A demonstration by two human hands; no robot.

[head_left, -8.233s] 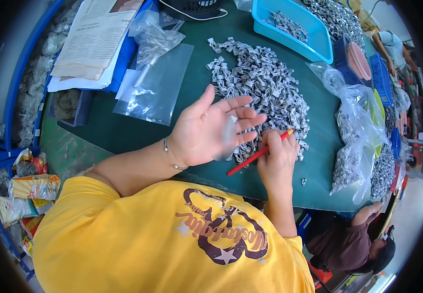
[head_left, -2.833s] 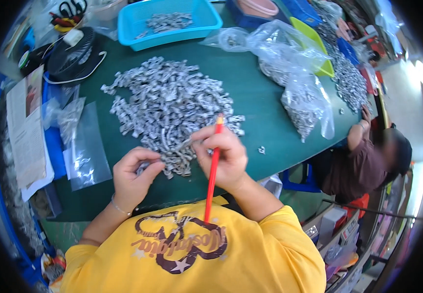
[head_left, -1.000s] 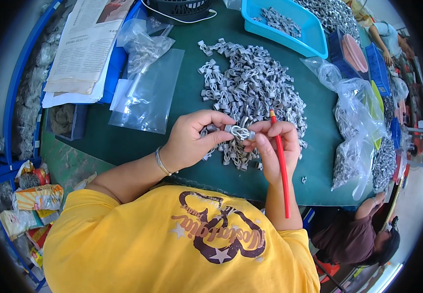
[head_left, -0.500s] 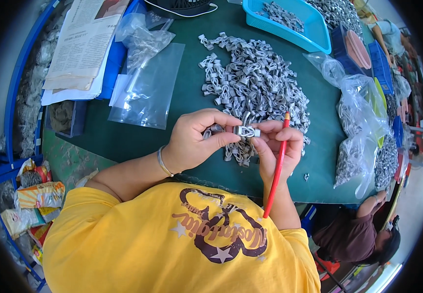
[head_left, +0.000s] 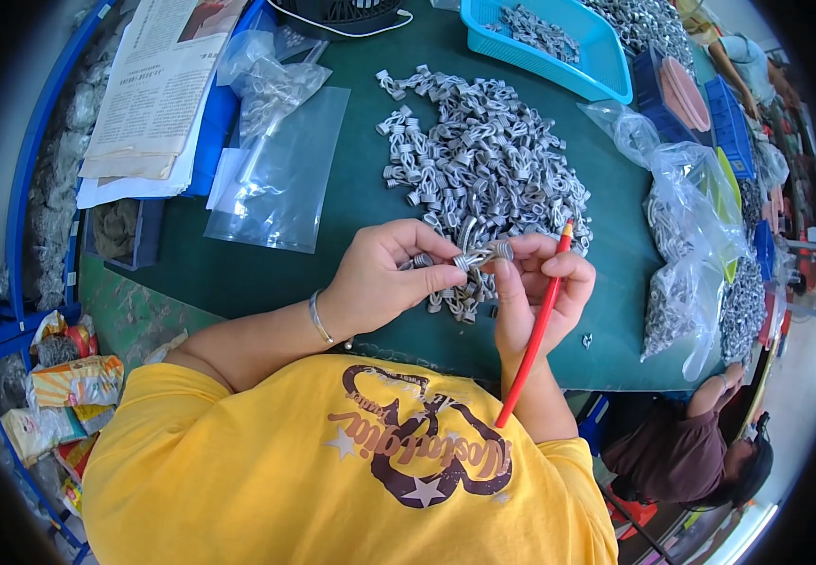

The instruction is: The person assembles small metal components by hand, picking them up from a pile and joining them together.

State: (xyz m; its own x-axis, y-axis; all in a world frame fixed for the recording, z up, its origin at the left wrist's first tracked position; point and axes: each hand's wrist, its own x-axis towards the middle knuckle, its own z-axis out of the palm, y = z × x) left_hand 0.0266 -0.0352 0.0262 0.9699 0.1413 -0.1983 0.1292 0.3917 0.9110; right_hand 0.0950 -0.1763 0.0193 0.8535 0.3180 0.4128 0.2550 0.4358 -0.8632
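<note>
Close in front of my chest, my left hand (head_left: 384,273) pinches a small grey metal looped fitting (head_left: 474,258) between thumb and forefinger. Part of another fitting shows behind those fingers. The fingertips of my right hand (head_left: 549,287) close on the far end of the pinched piece, where a rounded grey end shows. Whether this is one piece or two touching, I cannot tell. A red pencil (head_left: 536,330) is also tucked in my right hand, slanting across the fingers with its tip upward. Just beyond my hands spreads a large pile of similar fittings (head_left: 493,155) on the green tabletop (head_left: 333,264).
A turquoise basket (head_left: 606,87) with more fittings stands at the back right. Filled clear bags (head_left: 676,254) lie at the right. Flat clear bags (head_left: 281,188), newspapers (head_left: 149,104) and a black fan (head_left: 342,14) occupy the left and back. Another person (head_left: 681,452) sits at the right.
The fitting has turned between my fingertips: its ribbed collar now faces my left fingers. My right hand has moved slightly right with the pencil, whose tip leans further right.
</note>
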